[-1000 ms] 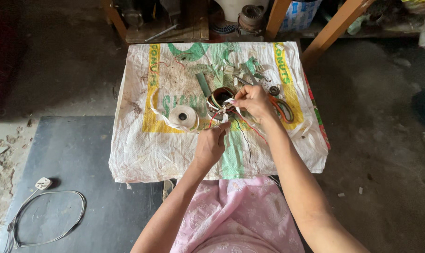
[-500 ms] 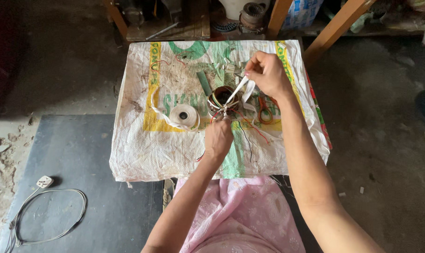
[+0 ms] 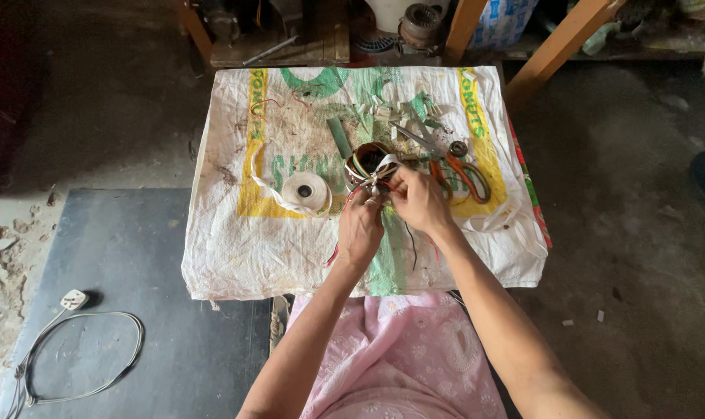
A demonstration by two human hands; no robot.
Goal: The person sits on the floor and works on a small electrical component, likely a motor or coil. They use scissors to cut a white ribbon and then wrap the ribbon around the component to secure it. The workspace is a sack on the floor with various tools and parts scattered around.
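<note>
Both hands (image 3: 391, 209) together, apparently pinching white tape (image 3: 380, 172) on a round copper-wound coil (image 3: 366, 161).

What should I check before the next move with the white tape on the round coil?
1. Left hand steadies the coil from the near side: ok.
2. Right hand has the white tape at the coil: ok.
3. Grip of the fingers on the tape end: cannot tell, too small.
4. Tape roll lies within reach, left of the coil: ok.
5. Scissors lie apart from both hands, right of the coil: ok.
6. Loose thin wires run under the hands: not ok, may snag.
</note>
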